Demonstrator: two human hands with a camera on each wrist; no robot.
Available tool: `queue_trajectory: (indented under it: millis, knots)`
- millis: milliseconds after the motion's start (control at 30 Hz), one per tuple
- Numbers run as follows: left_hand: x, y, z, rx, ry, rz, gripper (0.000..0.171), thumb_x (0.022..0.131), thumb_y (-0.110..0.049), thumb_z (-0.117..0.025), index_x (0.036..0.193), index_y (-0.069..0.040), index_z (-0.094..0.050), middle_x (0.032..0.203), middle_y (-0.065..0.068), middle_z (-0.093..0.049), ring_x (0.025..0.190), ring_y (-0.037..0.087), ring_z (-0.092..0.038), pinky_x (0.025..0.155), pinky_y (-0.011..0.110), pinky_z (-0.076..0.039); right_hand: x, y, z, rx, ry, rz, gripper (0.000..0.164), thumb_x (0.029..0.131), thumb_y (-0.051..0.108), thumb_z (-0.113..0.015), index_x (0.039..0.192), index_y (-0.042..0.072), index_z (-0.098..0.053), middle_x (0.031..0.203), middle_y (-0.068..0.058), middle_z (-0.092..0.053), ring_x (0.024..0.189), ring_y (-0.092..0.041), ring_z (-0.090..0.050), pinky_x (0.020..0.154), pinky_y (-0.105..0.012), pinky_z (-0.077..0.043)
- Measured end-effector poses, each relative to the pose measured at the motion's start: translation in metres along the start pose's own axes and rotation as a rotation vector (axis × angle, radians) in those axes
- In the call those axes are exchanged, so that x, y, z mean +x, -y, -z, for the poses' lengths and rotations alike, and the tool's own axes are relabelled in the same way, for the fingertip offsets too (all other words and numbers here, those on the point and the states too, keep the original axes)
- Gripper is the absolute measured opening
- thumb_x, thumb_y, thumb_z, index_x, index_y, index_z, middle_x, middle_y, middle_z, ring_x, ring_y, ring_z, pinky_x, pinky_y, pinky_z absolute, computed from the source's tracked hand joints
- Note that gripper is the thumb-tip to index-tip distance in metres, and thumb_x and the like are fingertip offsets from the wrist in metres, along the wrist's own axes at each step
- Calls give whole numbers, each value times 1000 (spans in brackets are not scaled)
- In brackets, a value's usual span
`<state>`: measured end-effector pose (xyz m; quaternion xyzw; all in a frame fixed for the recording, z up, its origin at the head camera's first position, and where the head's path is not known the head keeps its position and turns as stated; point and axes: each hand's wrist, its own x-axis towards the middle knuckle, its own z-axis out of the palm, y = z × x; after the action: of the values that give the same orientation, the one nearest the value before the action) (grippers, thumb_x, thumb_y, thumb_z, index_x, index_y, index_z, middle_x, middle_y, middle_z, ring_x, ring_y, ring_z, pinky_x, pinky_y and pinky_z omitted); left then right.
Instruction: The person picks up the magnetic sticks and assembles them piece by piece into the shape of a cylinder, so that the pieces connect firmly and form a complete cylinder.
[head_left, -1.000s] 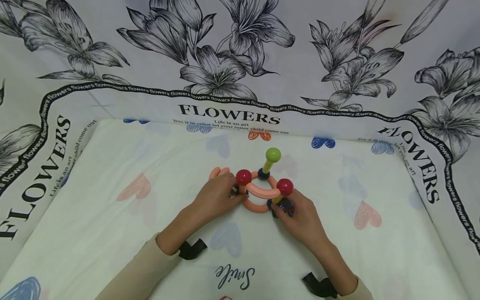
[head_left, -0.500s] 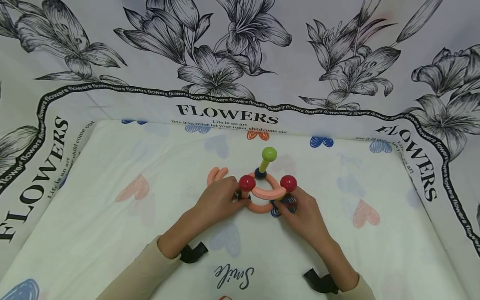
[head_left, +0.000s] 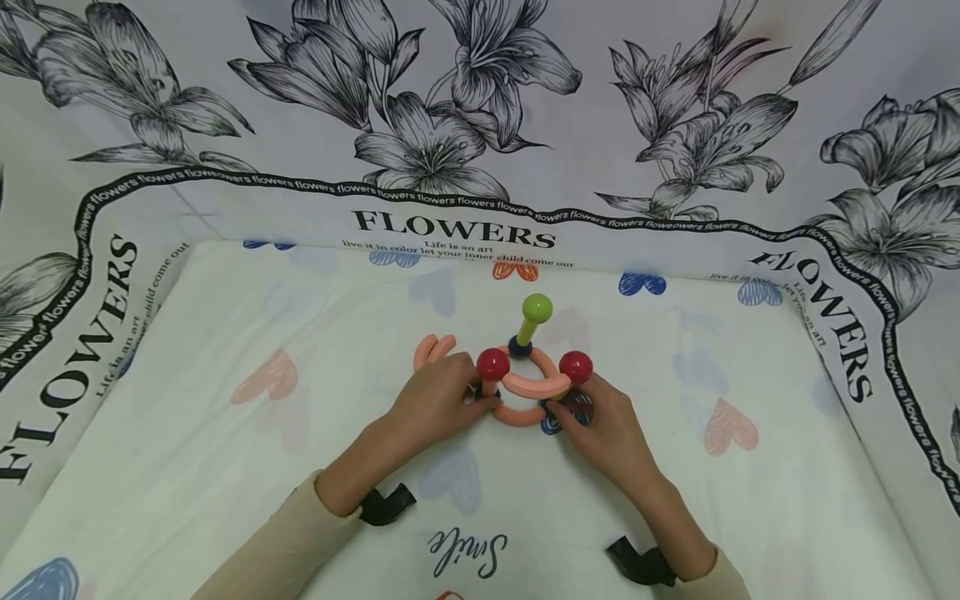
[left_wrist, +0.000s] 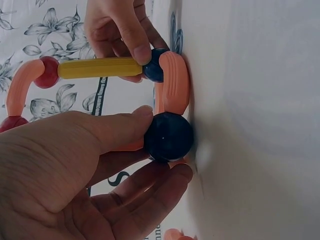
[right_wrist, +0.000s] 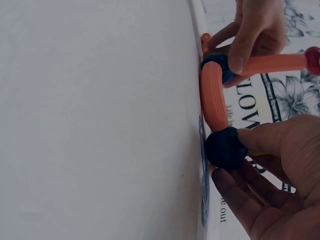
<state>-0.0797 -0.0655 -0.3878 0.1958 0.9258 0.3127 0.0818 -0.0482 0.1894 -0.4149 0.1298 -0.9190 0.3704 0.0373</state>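
Observation:
A ball-and-rod building toy stands on the tabletop between both hands. Curved orange rods and dark blue balls form its ring base. In the left wrist view, my left hand pinches a dark blue ball between thumb and fingers. My right hand pinches another dark blue ball, at the foot of a yellow rod. Two red balls top the near uprights, and a curved orange rod joins them. Behind, a green ball tops a yellow-green rod.
Loose curved orange rods lie just beyond my left hand. A white cloth printed with hearts covers the work surface. Past its far edge hangs or lies a flower-printed cloth. Black straps sit at both wrists.
Over the first half second the two red balls shift slightly right and nearer, while the green ball moves a little left. Since then hands and toy stay almost still, both balls still gripped.

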Motion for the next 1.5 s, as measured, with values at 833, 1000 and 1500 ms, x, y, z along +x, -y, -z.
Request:
queue_trajectory:
  millis: [833,1000,1500]
  knots:
    - [-3,-2,0,-2,16,9,17,88,-25,-88,86,-21,-71,84,-2,-67,79,9,-53,66,25,-44,0,0,2,10,23,10,43,88,11,-87,127,12,-69,116,-4,-76,101,-17,-77,85,-35,-65]
    - [-3,1,12,-17,51,3,17,86,-26,-90,93,-21,-75,96,-3,-76,89,15,-63,76,30,-53,0,-1,3,7,20,11,41,88,11,-87,125,12,-70,115,-4,-76,100,-16,-76,85,-36,-65]
    - [-3,23,57,-14,-4,146,39,99,-33,-75,132,-11,-74,109,3,-79,99,21,-73,84,41,-59,2,-1,2,26,23,12,44,88,10,-87,128,12,-69,116,-5,-76,99,-16,-75,85,-35,-65]
